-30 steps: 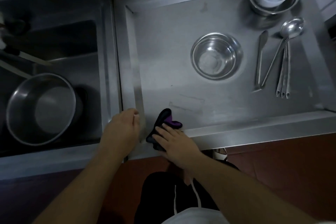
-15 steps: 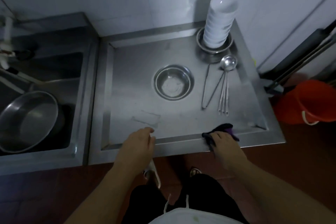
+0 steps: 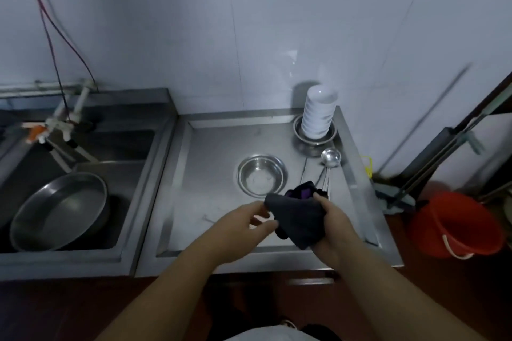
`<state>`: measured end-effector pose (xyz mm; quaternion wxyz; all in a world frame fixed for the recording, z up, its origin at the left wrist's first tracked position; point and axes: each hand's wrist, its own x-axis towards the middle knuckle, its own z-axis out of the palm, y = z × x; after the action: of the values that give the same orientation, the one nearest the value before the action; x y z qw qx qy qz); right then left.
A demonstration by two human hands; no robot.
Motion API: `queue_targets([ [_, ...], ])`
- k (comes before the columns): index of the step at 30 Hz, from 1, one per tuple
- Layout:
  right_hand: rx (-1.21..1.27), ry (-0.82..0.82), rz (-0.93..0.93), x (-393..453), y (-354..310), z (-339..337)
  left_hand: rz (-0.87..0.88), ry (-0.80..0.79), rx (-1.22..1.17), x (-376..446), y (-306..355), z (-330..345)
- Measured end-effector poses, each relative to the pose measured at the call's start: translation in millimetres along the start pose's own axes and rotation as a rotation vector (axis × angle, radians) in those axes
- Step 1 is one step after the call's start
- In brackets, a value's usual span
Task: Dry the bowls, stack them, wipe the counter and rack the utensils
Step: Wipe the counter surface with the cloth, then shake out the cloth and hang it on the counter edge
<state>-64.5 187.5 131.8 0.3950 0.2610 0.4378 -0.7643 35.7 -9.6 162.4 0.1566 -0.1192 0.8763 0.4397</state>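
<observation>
Right hand (image 3: 331, 225) clutches crumpled dark cloth (image 3: 296, 216); left hand (image 3: 239, 225) pinches its edge above steel counter (image 3: 210, 188).

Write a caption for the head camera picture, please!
Both hands hold a dark cloth above the steel counter.
</observation>
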Motion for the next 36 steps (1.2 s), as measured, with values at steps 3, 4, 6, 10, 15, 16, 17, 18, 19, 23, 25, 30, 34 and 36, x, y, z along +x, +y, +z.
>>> queue_targets([
  [3,-0.027,-0.090,-0.089,-20.4,-19.7,36.6,0.075,0.102,-0.249,-2.7,29.5,-18.9],
  [4,-0.050,-0.102,-0.119,-25.1,-24.0,48.1,0.095,0.175,-0.291,-1.9,35.8,-26.1],
  [6,-0.089,-0.111,-0.179,-33.0,-28.9,69.8,0.123,0.339,-0.311,-0.5,43.5,-44.0],
  [10,-0.172,-0.094,-0.257,-42.5,-30.9,106.4,0.125,0.363,-0.608,-5.6,46.7,-86.4],
  [15,-0.337,-0.130,-0.266,-44.8,-24.7,142.1,0.353,0.266,-0.516,-7.6,41.5,-139.7],
  [16,-0.344,-0.132,-0.268,-44.2,-23.4,147.8,0.399,0.268,-0.391,-7.9,41.2,-148.1],
  [17,-0.352,-0.132,-0.262,-44.3,-23.2,152.5,0.434,0.291,-0.262,-8.2,40.7,-155.9],
  [18,-0.363,-0.135,-0.246,-44.9,-23.5,155.8,0.462,0.320,-0.152,-8.6,40.1,-162.7],
  [19,-0.379,-0.146,-0.216,-45.5,-24.4,158.1,0.485,0.350,-0.065,-9.2,40.6,-168.9],
  [23,-0.421,-0.248,-0.088,-50.8,-24.8,165.7,0.501,0.362,0.089,-8.5,46.5,-188.7],
  [25,-0.452,-0.280,-0.080,-51.4,-23.1,169.1,0.448,0.310,0.001,-6.0,52.6,-193.1],
  [30,-0.651,-0.231,-0.163,-53.5,-24.5,178.4,0.353,0.363,-0.065,1.1,71.9,-191.6],
  [34,-0.741,-0.337,-0.381,-61.1,-33.2,173.5,0.363,0.440,-0.111,8.7,90.0,-195.9],
  [36,-0.804,-0.402,-0.542,-63.5,-36.4,170.2,0.380,0.469,-0.117,11.7,99.1,-198.2],
])
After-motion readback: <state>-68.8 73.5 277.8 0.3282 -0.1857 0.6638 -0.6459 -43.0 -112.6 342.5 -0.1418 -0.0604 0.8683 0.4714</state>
